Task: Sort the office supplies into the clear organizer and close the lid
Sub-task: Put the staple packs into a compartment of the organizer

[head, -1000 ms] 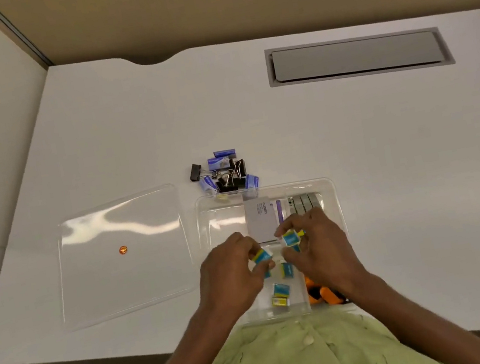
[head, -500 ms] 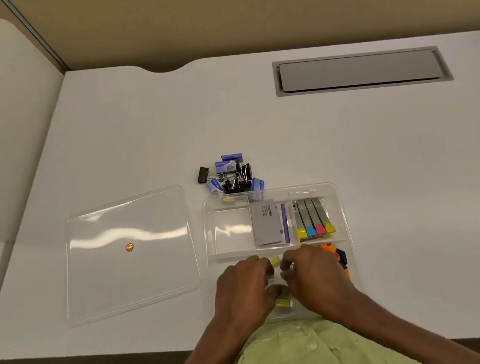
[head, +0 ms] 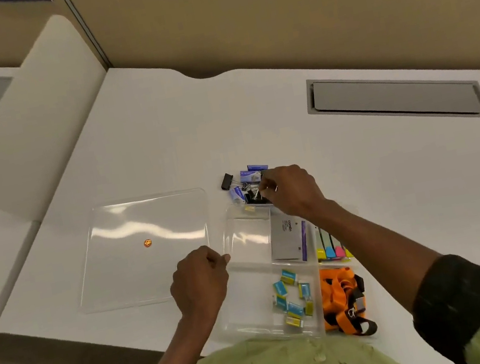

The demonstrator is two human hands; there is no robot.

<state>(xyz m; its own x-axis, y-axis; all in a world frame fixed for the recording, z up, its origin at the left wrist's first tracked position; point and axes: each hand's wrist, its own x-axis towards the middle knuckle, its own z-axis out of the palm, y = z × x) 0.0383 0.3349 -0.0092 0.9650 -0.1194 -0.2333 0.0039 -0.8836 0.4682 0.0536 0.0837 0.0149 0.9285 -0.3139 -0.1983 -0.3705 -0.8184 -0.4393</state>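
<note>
The clear organizer (head: 228, 245) sits open at the desk's near edge. Its compartments hold several small blue-and-yellow boxes (head: 291, 298), a grey-purple box (head: 287, 237), highlighters (head: 331, 250) and an orange lanyard (head: 339, 296). The clear lid (head: 125, 266) lies flat to its left, with an orange sticker (head: 147, 243). Just behind the organizer is a pile of black binder clips and blue boxes (head: 243, 181). My right hand (head: 290, 192) is over that pile, fingers pinched on a black binder clip (head: 254, 196). My left hand (head: 200, 282) is curled at the organizer's left rim, holding nothing.
A grey cable flap (head: 394, 103) is set into the white desk at the back right. A beige divider panel (head: 23, 123) stands to the left, and a partition wall runs along the back. The desk's front edge is right below the organizer.
Both hands have left the small blue-and-yellow boxes in the near compartment. My right hand has reached forward to the pile; my left has moved to the organizer's left rim.
</note>
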